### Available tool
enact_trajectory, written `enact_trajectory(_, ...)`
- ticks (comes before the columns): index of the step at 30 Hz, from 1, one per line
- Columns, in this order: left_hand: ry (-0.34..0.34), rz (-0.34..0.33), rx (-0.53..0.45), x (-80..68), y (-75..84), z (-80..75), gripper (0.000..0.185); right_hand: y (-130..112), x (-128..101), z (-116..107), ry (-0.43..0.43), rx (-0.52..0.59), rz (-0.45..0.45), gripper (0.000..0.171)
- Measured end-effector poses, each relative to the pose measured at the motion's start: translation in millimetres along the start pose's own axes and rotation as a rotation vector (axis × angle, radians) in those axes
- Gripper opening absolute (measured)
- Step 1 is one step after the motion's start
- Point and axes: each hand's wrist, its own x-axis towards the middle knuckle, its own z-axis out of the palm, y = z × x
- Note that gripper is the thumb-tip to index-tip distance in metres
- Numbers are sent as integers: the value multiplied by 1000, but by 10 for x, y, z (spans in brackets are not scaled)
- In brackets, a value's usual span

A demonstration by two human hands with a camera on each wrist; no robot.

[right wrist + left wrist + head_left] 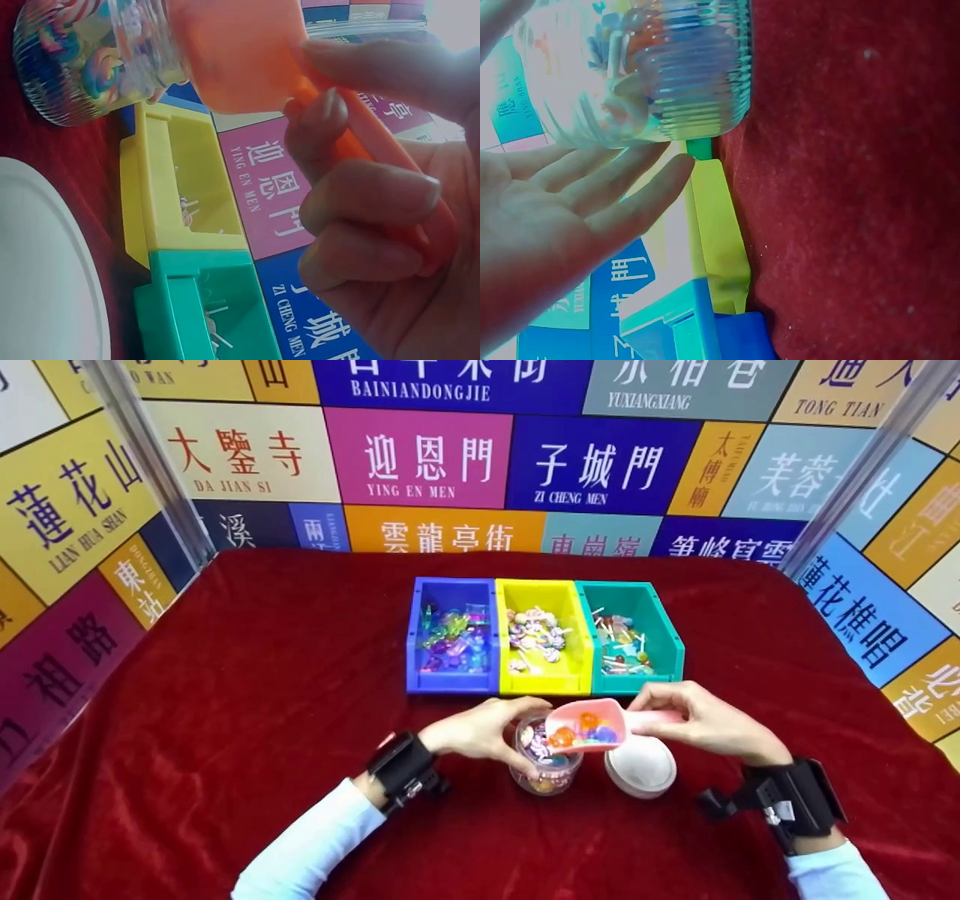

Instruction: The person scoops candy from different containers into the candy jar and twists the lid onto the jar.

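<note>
In front of you the desk (247,682) is draped in dark red velvet cloth. Toward its far side three open bins stand side by side, touching: a blue bin (415,637) on the left with clear, coloured candies, a yellow bin (577,637) in the middle with swirled lollipops, and a teal bin (667,634) on the right with small lollipops on white sticks. Behind and to both sides you see panels (418,457) of coloured signs bearing Chinese place names, framed by two metal posts (154,457).

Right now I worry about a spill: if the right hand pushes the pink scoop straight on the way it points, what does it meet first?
Likely the left hand steadying the clear jar; the scoop already sits over the jar's mouth.
</note>
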Motion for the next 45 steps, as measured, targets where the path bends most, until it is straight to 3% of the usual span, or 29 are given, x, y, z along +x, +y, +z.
enact_trajectory(6, 0, -2, 70, 18, -3, 18, 73, -85, 13, -28, 14, -83, 4, 12)
enact_trajectory(20, 7, -4, 65, -2, 4, 17, 72, -428, 92, -61, 65, -369, -113, 12)
enact_trajectory(32, 8, 0, 69, 1, 7, 14, 72, -655, 122, -72, 80, -530, -132, 13)
enact_trajectory(40, 2, -20, 72, 1, 19, 10, 72, -727, 78, -88, 163, -640, -199, 16)
enact_trajectory(45, -2, -38, 85, 3, 15, 16, 73, -693, 60, -102, 229, -656, -193, 17)
